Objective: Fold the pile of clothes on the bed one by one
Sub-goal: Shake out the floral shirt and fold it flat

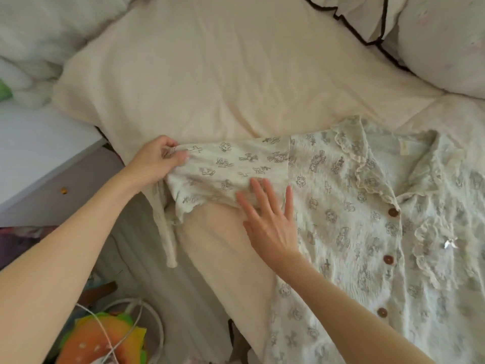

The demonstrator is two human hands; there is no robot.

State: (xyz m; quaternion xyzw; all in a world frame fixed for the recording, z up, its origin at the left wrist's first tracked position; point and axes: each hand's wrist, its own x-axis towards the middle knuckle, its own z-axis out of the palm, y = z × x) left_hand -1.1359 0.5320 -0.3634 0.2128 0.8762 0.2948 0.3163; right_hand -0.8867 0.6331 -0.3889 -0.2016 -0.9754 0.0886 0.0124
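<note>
A pale printed shirt (367, 219) lies spread on the cream blanket (210, 74) of the bed, in the right and near part of the scene. It is front side up, with brown buttons (388, 259) in a line down the middle and a lace collar (367, 169) at its far end. One short sleeve (225, 172) stretches out to the left from the body of the shirt.

The left hand (157, 160) grips the end of this sleeve; its fingers are curled around the hem and the cloth is bunched inside them. The right hand (270, 219) is flat, with the fingers straight and a little spread. It presses on the shirt where the sleeve meets the body, and holds nothing.

On the far right there is a white pillow (446, 48) with a dark trim. On the near left, below the edge of the bed, an orange and green cushion (97, 340) lies on the floor with a white cable (110, 337) across it.
</note>
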